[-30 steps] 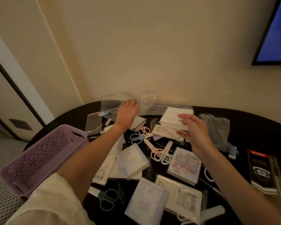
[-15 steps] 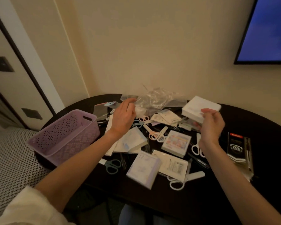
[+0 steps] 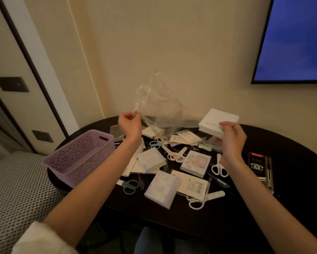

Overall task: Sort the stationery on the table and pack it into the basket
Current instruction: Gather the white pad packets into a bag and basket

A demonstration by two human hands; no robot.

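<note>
My left hand pinches a clear plastic bag and holds it up above the back of the dark table. My right hand grips a white stack of note paper in the air at the right. A lilac perforated basket stands at the table's left edge and looks empty. Between my arms lie several note pads, paper packets and small scissors: white, pink, grey-green.
A black pen-refill pack marked 0.5 mm lies at the right of the table. A wall stands close behind the table, with a screen at upper right. A patterned cushion sits left of the table, below the basket.
My left hand has taken the clear bag from the pile and raised it off the table. My right hand has lifted the white stack higher and further right. The camera has pulled back.
</note>
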